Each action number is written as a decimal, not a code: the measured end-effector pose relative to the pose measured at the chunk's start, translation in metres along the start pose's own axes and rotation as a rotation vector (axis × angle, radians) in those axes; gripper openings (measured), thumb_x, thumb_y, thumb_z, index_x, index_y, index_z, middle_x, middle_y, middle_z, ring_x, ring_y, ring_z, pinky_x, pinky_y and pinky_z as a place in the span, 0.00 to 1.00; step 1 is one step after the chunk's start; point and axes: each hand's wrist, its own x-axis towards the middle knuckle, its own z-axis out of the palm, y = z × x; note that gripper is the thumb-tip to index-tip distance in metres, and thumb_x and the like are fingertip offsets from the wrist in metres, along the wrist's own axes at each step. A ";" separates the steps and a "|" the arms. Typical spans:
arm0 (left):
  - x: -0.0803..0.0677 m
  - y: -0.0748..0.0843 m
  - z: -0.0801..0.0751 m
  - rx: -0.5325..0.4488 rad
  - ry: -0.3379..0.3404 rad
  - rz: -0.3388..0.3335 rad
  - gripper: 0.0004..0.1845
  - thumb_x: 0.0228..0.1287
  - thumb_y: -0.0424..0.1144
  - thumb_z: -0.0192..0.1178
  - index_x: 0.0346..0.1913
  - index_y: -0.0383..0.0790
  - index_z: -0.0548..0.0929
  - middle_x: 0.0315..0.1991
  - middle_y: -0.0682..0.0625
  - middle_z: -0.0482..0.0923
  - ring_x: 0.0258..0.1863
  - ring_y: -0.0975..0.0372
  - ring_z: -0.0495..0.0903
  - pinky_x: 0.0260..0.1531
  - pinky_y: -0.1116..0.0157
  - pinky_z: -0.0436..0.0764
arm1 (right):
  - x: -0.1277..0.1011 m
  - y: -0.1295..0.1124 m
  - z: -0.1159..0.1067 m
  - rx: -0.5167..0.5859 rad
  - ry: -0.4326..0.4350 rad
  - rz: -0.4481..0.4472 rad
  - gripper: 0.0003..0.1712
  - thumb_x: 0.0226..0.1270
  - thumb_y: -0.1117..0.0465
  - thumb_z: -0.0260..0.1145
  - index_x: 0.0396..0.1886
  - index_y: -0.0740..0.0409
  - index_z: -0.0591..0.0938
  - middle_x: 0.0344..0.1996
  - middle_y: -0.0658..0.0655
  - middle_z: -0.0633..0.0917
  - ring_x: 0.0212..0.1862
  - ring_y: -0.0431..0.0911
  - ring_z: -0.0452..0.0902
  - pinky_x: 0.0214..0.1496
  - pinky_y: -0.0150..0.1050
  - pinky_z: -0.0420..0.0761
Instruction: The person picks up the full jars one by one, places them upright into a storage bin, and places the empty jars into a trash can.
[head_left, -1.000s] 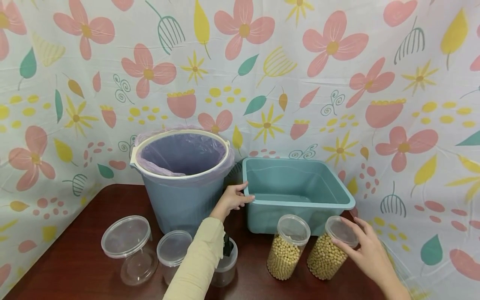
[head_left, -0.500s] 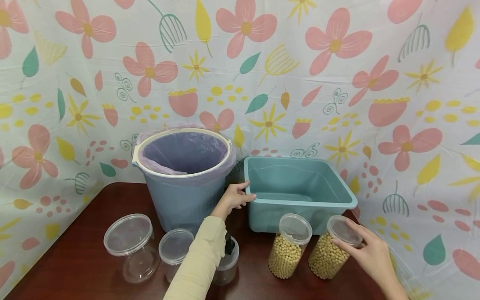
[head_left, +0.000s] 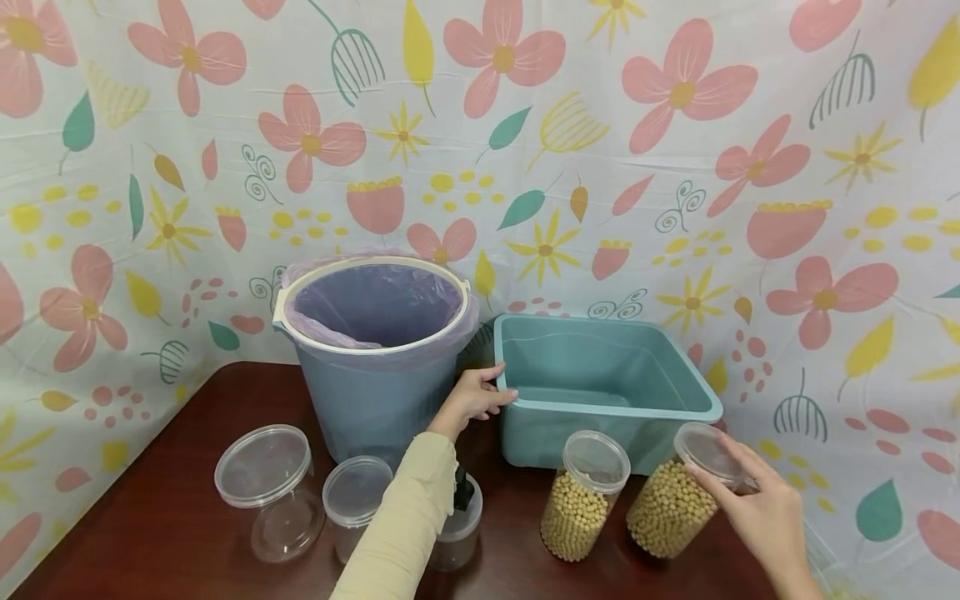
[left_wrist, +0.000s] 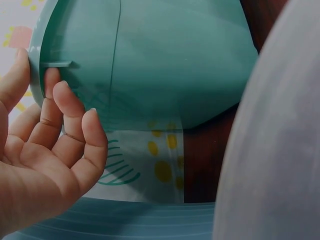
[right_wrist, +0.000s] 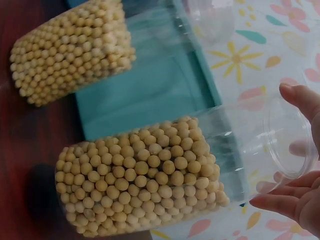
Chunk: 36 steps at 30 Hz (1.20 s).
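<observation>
My left hand (head_left: 474, 397) pinches the left rim of a teal plastic tub (head_left: 611, 433). In the left wrist view the thumb lies on one side of the rim and the fingers curl under the other. My right hand (head_left: 765, 500) grips a clear lidded jar (head_left: 671, 510) around its top. Soybeans fill the jar's lower part, and it leans to the right in front of the tub. A second, similar jar of soybeans (head_left: 574, 515) stands left of it, untouched. The right wrist view shows the thumb and fingers (right_wrist: 277, 205) spread around the lid.
Left of the tub stands a blue bucket (head_left: 375, 408) with a purple liner. Clear lidded containers (head_left: 264, 465) stand at the front left, one (head_left: 357, 500) beside the left sleeve (head_left: 408, 521) and another (head_left: 456, 533) partly behind it. A flowered cloth backs the table (head_left: 172, 500).
My right hand has shifted slightly right and tilted the jar it holds. The left hand stays on the tub rim. The whole view has drifted a little.
</observation>
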 end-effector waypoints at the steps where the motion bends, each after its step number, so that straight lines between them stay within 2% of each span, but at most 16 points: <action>1: 0.000 0.000 0.000 0.003 0.000 0.001 0.33 0.54 0.39 0.64 0.64 0.50 0.65 0.29 0.48 0.77 0.31 0.49 0.77 0.24 0.63 0.75 | 0.002 -0.002 -0.001 -0.001 -0.001 0.031 0.31 0.38 0.60 0.77 0.49 0.57 0.81 0.47 0.59 0.79 0.34 0.14 0.64 0.28 0.14 0.67; 3: -0.001 0.000 0.000 0.004 0.001 -0.001 0.33 0.54 0.39 0.64 0.64 0.50 0.65 0.30 0.47 0.76 0.35 0.45 0.77 0.24 0.64 0.75 | 0.005 -0.007 -0.004 -0.009 0.014 0.072 0.32 0.37 0.58 0.78 0.48 0.56 0.81 0.46 0.58 0.80 0.30 0.14 0.65 0.27 0.15 0.67; 6: -0.001 0.001 -0.001 0.006 0.003 -0.007 0.33 0.54 0.40 0.64 0.64 0.51 0.64 0.30 0.47 0.76 0.36 0.45 0.77 0.21 0.67 0.74 | 0.010 -0.014 -0.007 -0.017 0.025 0.120 0.33 0.35 0.56 0.79 0.48 0.54 0.82 0.46 0.59 0.80 0.26 0.15 0.66 0.26 0.15 0.67; 12: -0.002 0.002 -0.001 0.006 0.003 -0.005 0.34 0.54 0.40 0.64 0.64 0.50 0.64 0.28 0.48 0.77 0.29 0.50 0.78 0.18 0.68 0.72 | 0.019 -0.024 -0.014 0.033 0.035 0.207 0.34 0.33 0.58 0.79 0.48 0.56 0.81 0.47 0.64 0.78 0.25 0.17 0.67 0.23 0.16 0.67; 17: -0.002 0.002 -0.001 0.009 0.007 -0.005 0.33 0.54 0.40 0.64 0.64 0.50 0.65 0.29 0.48 0.77 0.26 0.55 0.78 0.20 0.67 0.73 | 0.030 -0.031 -0.019 0.051 0.017 0.219 0.37 0.36 0.58 0.78 0.53 0.55 0.78 0.48 0.65 0.77 0.23 0.19 0.68 0.22 0.18 0.67; 20: -0.002 0.001 -0.002 0.010 0.011 -0.010 0.34 0.54 0.40 0.64 0.64 0.50 0.65 0.29 0.48 0.77 0.26 0.55 0.79 0.22 0.66 0.73 | 0.036 -0.036 -0.021 0.075 0.007 0.226 0.39 0.37 0.59 0.78 0.55 0.53 0.76 0.44 0.55 0.80 0.23 0.22 0.70 0.21 0.20 0.69; 25: -0.002 0.001 -0.001 0.010 0.007 -0.010 0.33 0.54 0.40 0.64 0.64 0.50 0.65 0.29 0.48 0.78 0.27 0.53 0.79 0.21 0.67 0.73 | 0.042 -0.045 -0.023 0.183 0.032 0.256 0.34 0.34 0.66 0.78 0.47 0.53 0.77 0.27 0.35 0.77 0.20 0.30 0.74 0.19 0.23 0.70; 29: -0.002 0.002 0.000 0.016 0.006 -0.013 0.33 0.55 0.40 0.64 0.64 0.50 0.64 0.28 0.48 0.78 0.24 0.58 0.78 0.20 0.68 0.72 | 0.047 -0.053 -0.025 0.260 0.043 0.276 0.29 0.35 0.70 0.77 0.41 0.50 0.76 0.23 0.33 0.78 0.20 0.31 0.75 0.21 0.22 0.71; 33: -0.002 0.002 0.000 0.020 0.008 -0.020 0.33 0.55 0.40 0.64 0.65 0.51 0.64 0.29 0.48 0.78 0.28 0.53 0.79 0.20 0.67 0.72 | 0.055 -0.060 -0.025 0.344 0.042 0.283 0.28 0.37 0.73 0.75 0.40 0.51 0.76 0.25 0.32 0.79 0.21 0.31 0.76 0.24 0.21 0.72; 36: -0.002 0.002 0.001 0.016 0.005 -0.020 0.33 0.55 0.40 0.64 0.65 0.51 0.64 0.29 0.48 0.78 0.32 0.49 0.79 0.22 0.66 0.73 | 0.063 -0.064 -0.025 0.453 0.062 0.270 0.28 0.35 0.78 0.73 0.38 0.54 0.77 0.26 0.36 0.81 0.21 0.32 0.77 0.24 0.21 0.73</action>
